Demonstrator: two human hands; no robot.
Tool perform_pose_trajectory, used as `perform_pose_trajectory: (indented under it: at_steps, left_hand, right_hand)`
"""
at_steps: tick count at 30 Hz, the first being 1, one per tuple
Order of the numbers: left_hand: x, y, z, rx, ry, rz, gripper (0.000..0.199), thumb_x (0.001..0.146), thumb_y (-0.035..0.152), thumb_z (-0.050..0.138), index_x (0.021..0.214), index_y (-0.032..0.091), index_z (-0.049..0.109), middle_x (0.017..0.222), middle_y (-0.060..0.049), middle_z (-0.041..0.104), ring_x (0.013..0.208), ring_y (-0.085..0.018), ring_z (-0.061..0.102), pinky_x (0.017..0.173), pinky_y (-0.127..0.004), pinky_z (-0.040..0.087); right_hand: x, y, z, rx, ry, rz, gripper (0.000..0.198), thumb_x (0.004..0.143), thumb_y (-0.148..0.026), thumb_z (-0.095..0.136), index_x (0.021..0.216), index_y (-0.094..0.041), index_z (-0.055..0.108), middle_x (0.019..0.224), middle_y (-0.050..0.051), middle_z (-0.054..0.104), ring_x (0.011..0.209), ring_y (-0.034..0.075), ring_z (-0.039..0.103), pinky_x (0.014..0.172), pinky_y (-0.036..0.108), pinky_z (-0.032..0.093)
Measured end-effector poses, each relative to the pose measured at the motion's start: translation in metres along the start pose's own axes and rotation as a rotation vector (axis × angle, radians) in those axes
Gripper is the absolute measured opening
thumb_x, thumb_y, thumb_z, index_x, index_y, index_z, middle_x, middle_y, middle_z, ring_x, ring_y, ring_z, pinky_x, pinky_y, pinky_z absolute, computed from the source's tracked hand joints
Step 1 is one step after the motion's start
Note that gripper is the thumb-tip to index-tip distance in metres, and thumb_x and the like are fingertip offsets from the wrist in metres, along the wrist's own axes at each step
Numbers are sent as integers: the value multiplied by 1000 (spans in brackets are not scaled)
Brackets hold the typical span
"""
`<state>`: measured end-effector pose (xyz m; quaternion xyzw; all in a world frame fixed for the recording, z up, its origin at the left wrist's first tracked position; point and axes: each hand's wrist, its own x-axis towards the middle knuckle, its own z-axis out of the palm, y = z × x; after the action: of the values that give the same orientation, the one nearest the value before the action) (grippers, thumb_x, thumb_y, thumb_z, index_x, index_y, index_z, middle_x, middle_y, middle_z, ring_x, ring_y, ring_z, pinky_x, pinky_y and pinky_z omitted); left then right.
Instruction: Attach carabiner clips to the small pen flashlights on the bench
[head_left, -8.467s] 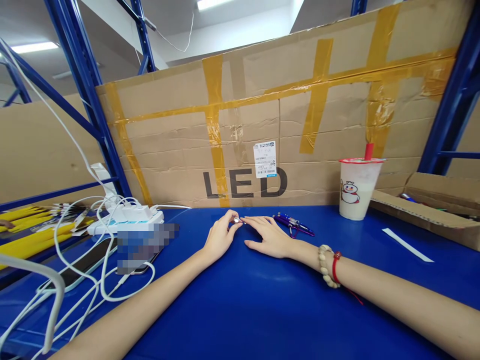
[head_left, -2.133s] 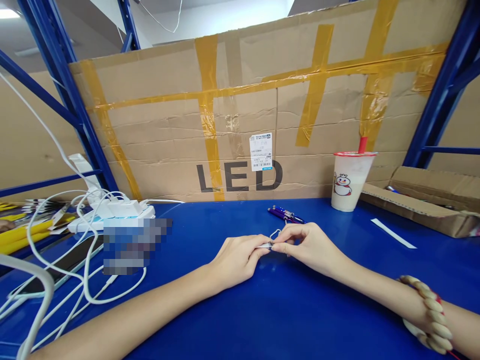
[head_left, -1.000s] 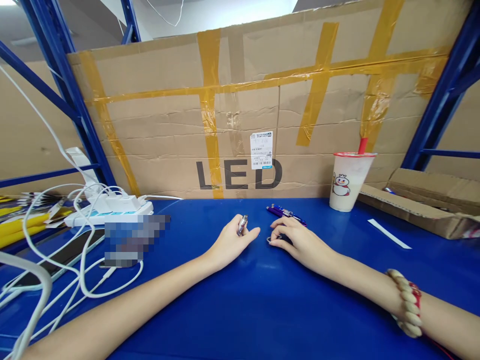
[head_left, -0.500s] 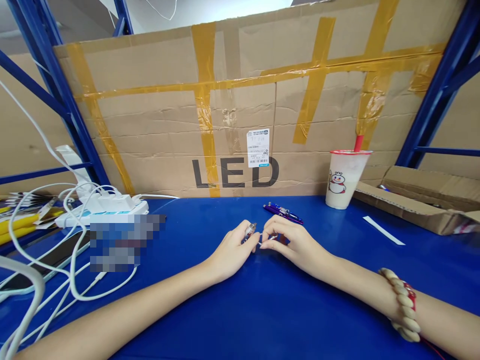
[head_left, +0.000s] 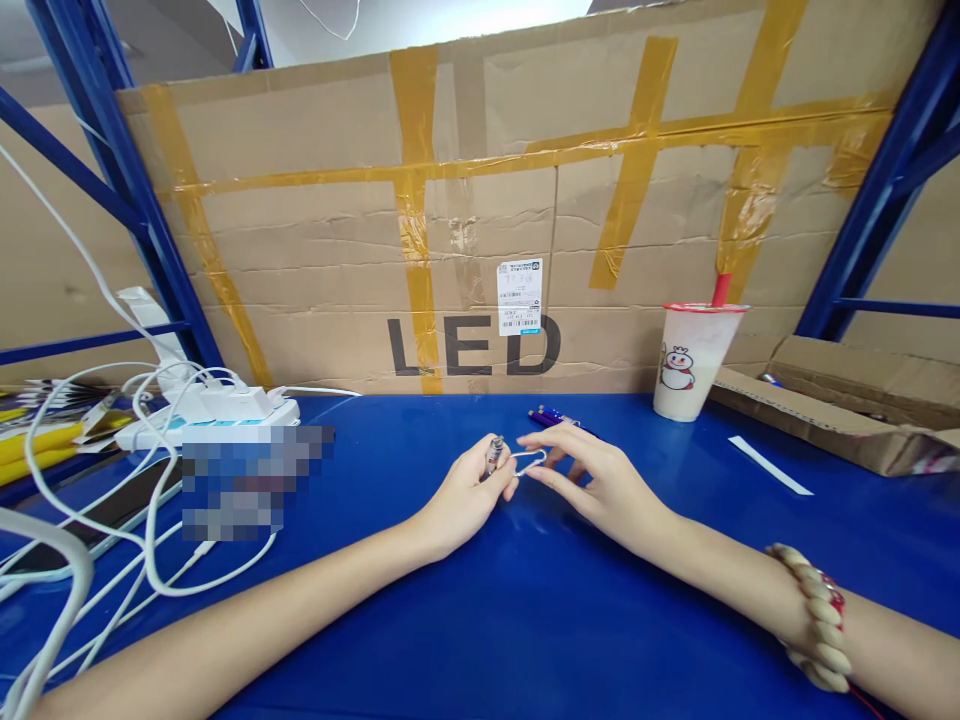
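My left hand (head_left: 466,500) is closed around a small, slim, clear-and-silver piece (head_left: 493,455) whose metallic end pokes up past the thumb. From between its fingertips a thin whitish loop (head_left: 543,456) sticks out to the right; whether the two are joined I cannot tell. My right hand (head_left: 600,480) faces it, thumb and forefinger parted above and below the loop, perhaps brushing it. Behind the right fingers lie dark blue and purple pens (head_left: 553,415), partly covered by the hand.
A lidded cup (head_left: 697,360) with a red straw stands at the back right, beside an open cardboard box (head_left: 840,425). A white strip (head_left: 771,466) lies before them. Left are a power strip (head_left: 225,405), looping white cables (head_left: 150,560) and a phone (head_left: 97,520). Cardboard (head_left: 337,250) walls the back.
My right thumb and forefinger have spread from a pinch at the loop, and more of the loop shows between the hands. The left hand keeps its grip.
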<state>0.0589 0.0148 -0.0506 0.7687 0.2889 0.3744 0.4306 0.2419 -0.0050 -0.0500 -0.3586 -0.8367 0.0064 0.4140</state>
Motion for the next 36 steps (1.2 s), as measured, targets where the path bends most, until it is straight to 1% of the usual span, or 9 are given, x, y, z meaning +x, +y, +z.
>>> perform_pose_trajectory:
  at_steps: [3,5,10,14,20,27,29,33,36]
  left_hand:
    - [-1,-1,0,1,1,-13,27,90,34,40,74,14,30,66,2,38,62,-7,35,63,-23,29]
    - [-1,0,1,-39,8,-41,27,90,31,41,73,14,28,65,2,33,61,-7,32,60,-22,29]
    - [-1,3,3,-58,14,-57,26,89,31,41,75,13,30,71,1,30,63,-6,27,62,-18,33]
    - [-2,3,3,-6,6,-40,26,89,33,40,76,13,31,73,1,32,65,-6,29,63,-18,35]
    - [-4,0,3,94,-8,6,28,90,37,38,76,13,32,70,1,32,64,-7,29,61,-19,33]
    - [-4,3,2,116,-8,-40,34,88,45,41,78,15,29,73,1,32,65,-8,29,62,-20,31]
    - [-5,4,2,134,-8,-48,35,89,50,37,85,15,32,75,1,37,67,-8,33,64,-21,31]
    - [-6,5,2,197,-81,5,29,94,44,24,96,16,33,74,0,42,68,-10,38,68,-23,33]
    - [-6,5,3,276,-117,46,28,94,42,24,97,16,34,74,0,44,68,-11,40,70,-24,33]
  right_hand:
    - [0,1,-1,-78,-76,-89,31,90,-31,44,116,-20,58,98,3,58,83,4,55,71,15,46]
    - [0,0,-2,-118,-130,-109,30,91,-32,41,112,-20,60,87,3,58,76,5,54,68,16,44]
    - [-2,-4,-2,-158,-319,-8,35,93,-37,34,99,-14,60,78,5,53,67,7,50,62,19,39]
    - [-2,-4,-2,-114,-356,24,36,93,-39,33,90,-12,57,76,4,51,64,6,44,61,20,35]
    - [-2,-6,-2,-75,-294,23,32,93,-32,35,87,-12,59,68,3,46,60,5,38,59,19,32]
    - [-2,-6,-1,-46,-179,19,29,91,-28,39,81,-10,60,64,2,46,59,4,39,57,18,32]
    - [-1,-4,-1,-75,-104,-1,31,91,-30,39,85,-11,62,66,3,49,61,5,42,59,18,34]
    - [0,-3,-2,-134,81,81,34,91,-35,39,95,-13,65,80,6,58,70,8,52,67,20,42]
    - [-1,-5,-2,-120,133,59,33,91,-33,39,103,-15,64,90,6,60,81,9,55,76,21,44]
